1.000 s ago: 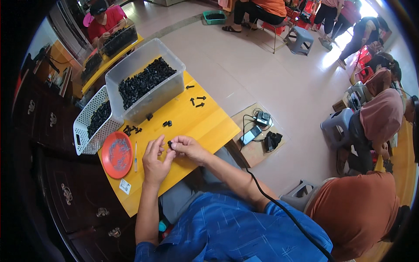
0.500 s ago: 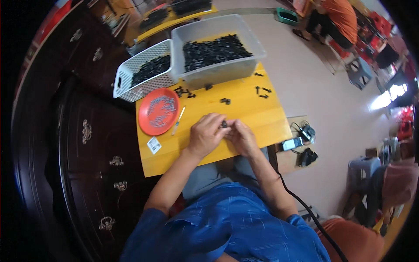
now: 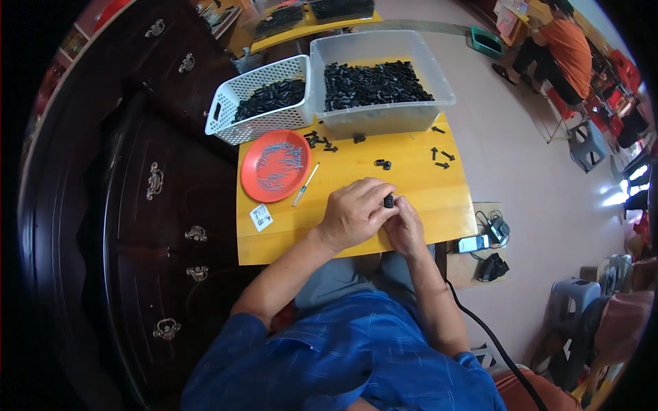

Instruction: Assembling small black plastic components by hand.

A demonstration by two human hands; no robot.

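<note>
A small black plastic part is pinched between my two hands over the near edge of the yellow table. My left hand is closed, its thumb and forefinger on the part. My right hand is closed against the part's other side, with its lower fingers partly hidden. Ahead of them lie a pair of short black pieces. To the left are a red plate of thin silvery pins or screws, a slim pen-like stick and a white printed label.
A clear bin and a white perforated basket, both holding many black parts, stand at the table's back. Loose black pieces lie at the right. A dark cabinet borders the left. A phone-like device rests beside the table; a person sits beyond.
The view has shifted, so the table sits further right in the picture. Both hands still hold the black part, which now shows more of its side above the fingers.
</note>
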